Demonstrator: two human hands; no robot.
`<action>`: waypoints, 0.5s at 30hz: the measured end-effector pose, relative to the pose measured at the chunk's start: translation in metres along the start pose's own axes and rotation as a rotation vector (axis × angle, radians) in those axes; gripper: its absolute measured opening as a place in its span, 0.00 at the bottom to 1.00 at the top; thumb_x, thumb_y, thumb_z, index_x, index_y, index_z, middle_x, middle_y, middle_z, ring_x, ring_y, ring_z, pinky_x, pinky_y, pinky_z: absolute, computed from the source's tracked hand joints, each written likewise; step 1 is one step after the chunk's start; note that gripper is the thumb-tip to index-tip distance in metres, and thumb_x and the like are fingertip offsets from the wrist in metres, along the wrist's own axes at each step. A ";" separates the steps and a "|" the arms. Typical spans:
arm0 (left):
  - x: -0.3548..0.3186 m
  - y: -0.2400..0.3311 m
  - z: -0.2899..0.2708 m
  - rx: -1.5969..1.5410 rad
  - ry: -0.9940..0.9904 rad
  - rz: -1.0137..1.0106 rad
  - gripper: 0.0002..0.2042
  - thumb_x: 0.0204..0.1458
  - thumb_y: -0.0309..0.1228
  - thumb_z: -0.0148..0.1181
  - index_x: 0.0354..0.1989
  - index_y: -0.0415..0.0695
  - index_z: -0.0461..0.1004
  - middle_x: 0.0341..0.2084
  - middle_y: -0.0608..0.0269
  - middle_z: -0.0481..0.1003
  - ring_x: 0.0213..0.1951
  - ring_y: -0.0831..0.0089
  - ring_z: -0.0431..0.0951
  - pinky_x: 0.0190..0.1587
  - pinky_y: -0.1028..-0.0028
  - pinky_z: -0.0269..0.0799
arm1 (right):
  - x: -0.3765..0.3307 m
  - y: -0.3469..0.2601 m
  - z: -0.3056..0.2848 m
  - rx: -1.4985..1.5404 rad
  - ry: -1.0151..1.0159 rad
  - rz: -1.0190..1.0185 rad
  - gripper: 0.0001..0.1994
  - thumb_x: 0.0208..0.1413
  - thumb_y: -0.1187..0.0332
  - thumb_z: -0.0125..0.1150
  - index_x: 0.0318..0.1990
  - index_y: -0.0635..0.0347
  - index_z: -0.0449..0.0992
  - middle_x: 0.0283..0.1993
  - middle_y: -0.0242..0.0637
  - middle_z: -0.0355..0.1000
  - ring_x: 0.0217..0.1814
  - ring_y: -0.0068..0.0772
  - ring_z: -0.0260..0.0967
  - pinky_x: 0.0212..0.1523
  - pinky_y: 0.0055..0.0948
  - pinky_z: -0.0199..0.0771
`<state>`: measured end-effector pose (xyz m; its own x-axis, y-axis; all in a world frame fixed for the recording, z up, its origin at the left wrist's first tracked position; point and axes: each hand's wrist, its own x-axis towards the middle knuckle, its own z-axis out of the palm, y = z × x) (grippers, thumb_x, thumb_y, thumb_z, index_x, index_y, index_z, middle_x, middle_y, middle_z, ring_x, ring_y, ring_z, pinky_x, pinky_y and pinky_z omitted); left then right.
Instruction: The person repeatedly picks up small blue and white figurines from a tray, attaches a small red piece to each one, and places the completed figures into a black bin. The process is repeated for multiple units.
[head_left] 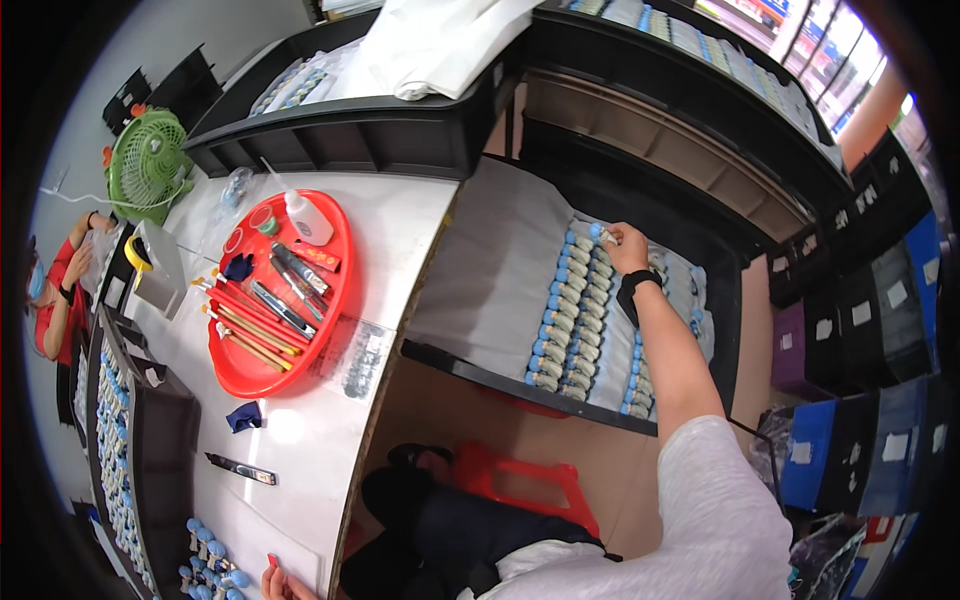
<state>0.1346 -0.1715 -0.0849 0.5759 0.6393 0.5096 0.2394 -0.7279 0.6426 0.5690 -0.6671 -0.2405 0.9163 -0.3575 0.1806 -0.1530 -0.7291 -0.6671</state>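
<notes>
At the black crate (470, 365) on the right, my right hand (627, 248) pinches a small blue-and-white figurine (602, 234). It is at the far end of the rows of similar figurines (566, 318) lying on a grey sheet (490, 240). My left hand (284, 582) shows only in part at the lower edge, over the white table (300, 455). Its fingers are curled, with a small red bit at the fingertips; what they hold, if anything, is unclear. Several loose blue-topped figurines (210, 562) lie left of it. A utility knife (242, 469) lies beyond it.
A red tray (335, 352) holds brushes, knives and a white bottle (307, 217). Crates stand behind, and a crate of figurines (165, 430) stands left. Near a green fan (150, 160), a person in red (62, 290) handles clear plastic. A red stool (530, 475) stands below.
</notes>
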 end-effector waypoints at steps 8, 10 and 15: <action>-0.002 -0.004 -0.004 0.168 -0.028 -0.026 0.06 0.48 0.18 0.54 0.35 0.32 0.72 0.34 0.59 0.71 0.26 0.77 0.68 0.27 0.81 0.65 | 0.042 0.003 0.056 -0.169 -0.018 -0.012 0.12 0.39 0.76 0.62 0.36 0.59 0.76 0.37 0.46 0.73 0.43 0.46 0.70 0.44 0.37 0.70; -0.003 -0.009 -0.003 0.171 -0.009 -0.005 0.05 0.48 0.18 0.54 0.33 0.32 0.73 0.34 0.59 0.71 0.25 0.78 0.68 0.26 0.82 0.63 | 0.045 0.006 0.061 -0.163 -0.051 -0.016 0.12 0.39 0.76 0.62 0.36 0.59 0.76 0.37 0.46 0.73 0.43 0.46 0.70 0.45 0.37 0.70; -0.001 -0.009 -0.001 0.165 -0.004 0.043 0.03 0.48 0.17 0.54 0.31 0.32 0.73 0.35 0.59 0.71 0.24 0.78 0.67 0.24 0.82 0.62 | 0.054 0.034 0.062 -0.026 -0.150 -0.036 0.13 0.43 0.74 0.59 0.40 0.59 0.75 0.38 0.48 0.73 0.44 0.45 0.71 0.47 0.35 0.69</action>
<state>0.1312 -0.1653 -0.0899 0.5911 0.6060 0.5323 0.3393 -0.7855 0.5175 0.6361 -0.6750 -0.2985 0.9660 -0.2412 0.0927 -0.1269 -0.7554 -0.6428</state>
